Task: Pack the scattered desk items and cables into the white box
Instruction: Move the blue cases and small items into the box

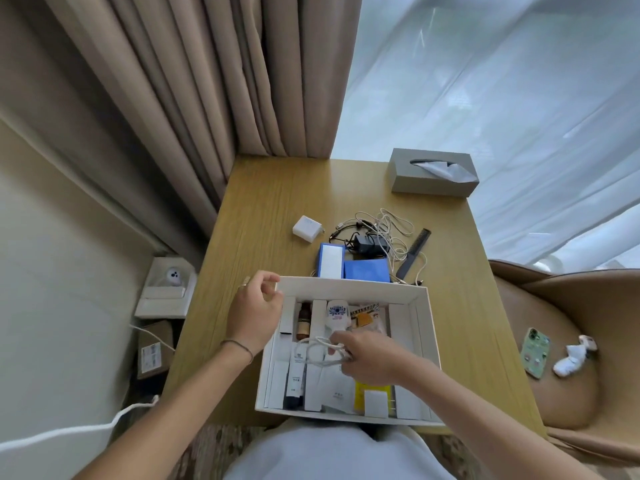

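I look down from the head camera at a wooden surface [263, 209] with an open white box [424, 327] at its near edge, at 6 o'clock in my view.

My right hand [372, 358] is inside the box, its grip clenched around a coiled white cable [313, 351], which hangs over the things already packed there. My left hand [258, 315] is at the box's far-left corner, at about 9 o'clock from the right hand; its fingers are curled at the rim, and I cannot tell whether they pinch the rim or only touch it.

Inside the box I see a small brown bottle [303, 322] at the far left, a white bottle with a blue print [336, 317] just beside it, an orange packet [363, 320] toward 1 o'clock, a dark tube [294, 386] and a yellow packet [360, 394] at the near side, with white cartons around them.

Not yet packed, beyond the box at 12 o'clock: a blue and white carton [331, 260] touching a flat blue box [367, 270], a black power adapter [369, 244] in a tangle of white and black cables [391, 226], a black comb [414, 252] at 1 o'clock, and a white charger [307, 229] at 11 o'clock, apart from the rest. A grey tissue box [433, 173] sits at the far right corner of the surface.

On a tan chair [554, 386] at 3 o'clock lie a phone in a green case [535, 351] and a small white toy [573, 356].
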Motion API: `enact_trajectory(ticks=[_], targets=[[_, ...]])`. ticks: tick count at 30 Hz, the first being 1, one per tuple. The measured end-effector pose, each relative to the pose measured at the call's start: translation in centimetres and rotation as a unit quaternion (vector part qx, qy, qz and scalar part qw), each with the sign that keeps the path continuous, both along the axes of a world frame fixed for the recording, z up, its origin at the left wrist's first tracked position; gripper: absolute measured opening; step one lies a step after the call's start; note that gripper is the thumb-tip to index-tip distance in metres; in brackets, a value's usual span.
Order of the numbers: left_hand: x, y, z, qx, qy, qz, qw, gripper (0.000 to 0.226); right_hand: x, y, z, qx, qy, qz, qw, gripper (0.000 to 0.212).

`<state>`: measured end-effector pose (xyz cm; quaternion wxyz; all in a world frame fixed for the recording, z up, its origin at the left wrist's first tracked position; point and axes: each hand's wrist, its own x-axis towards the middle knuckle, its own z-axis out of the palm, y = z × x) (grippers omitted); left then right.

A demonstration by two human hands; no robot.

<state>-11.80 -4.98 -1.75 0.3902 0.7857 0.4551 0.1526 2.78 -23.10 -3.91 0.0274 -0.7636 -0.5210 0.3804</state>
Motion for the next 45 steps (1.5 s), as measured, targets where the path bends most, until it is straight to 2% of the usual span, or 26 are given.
enact_trajectory(ticks=[6, 10, 13, 18, 23, 25, 28, 33, 39, 45], targets=[[-1.2, -0.5, -2.0, -0.019, 0.032, 0.014, 0.999, 0.029, -1.4, 0.1, -2.0, -0.047, -0.011, 0.077, 0.996, 0.047], [-1.6, -0.9, -2.6, -0.035, 0.038, 0.017, 0.999, 0.03, -1.9, -0.8, -2.9, -0.039, -0.025, 0.122, 0.991, 0.054], [-1.9, -1.1, -2.8, -0.035, 0.038, 0.012, 0.999, 0.029, -1.7, -1.4, -3.5, -0.01, -0.059, 0.148, 0.987, 0.063], [-1.9, -1.1, -3.2, -0.026, 0.046, 0.016, 0.998, 0.028, -1.6, -2.2, -4.5, 0.059, -0.12, 0.162, 0.978, 0.096], [-1.4, -0.9, -2.8, -0.012, 0.036, 0.022, 0.999, 0.026, -1.5, -2.6, -3.9, 0.13, -0.107, 0.126, 0.978, 0.101], [-1.0, -1.0, -2.3, 0.009, 0.024, 0.025, 0.999, 0.025, -1.4, -2.6, -3.3, 0.162, -0.097, 0.104, 0.977, 0.099], [-0.3, -1.0, -1.2, 0.072, 0.007, 0.009, 0.997, 0.025, -1.0, -2.4, -2.2, 0.216, -0.076, 0.06, 0.972, 0.084], [2.0, -1.0, 0.7, 0.155, -0.005, -0.081, 0.985, 0.02, 0.9, -1.1, 0.6, 0.278, -0.056, -0.035, 0.958, 0.062], [6.0, -0.1, 2.0, 0.148, -0.009, -0.116, 0.982, 0.018, 4.7, 1.3, 3.4, 0.324, -0.06, -0.133, 0.935, 0.041], [9.6, 1.9, 1.9, 0.148, 0.056, -0.144, 0.977, 0.016, 8.7, 3.1, 4.6, 0.323, -0.03, -0.197, 0.925, 0.029]])
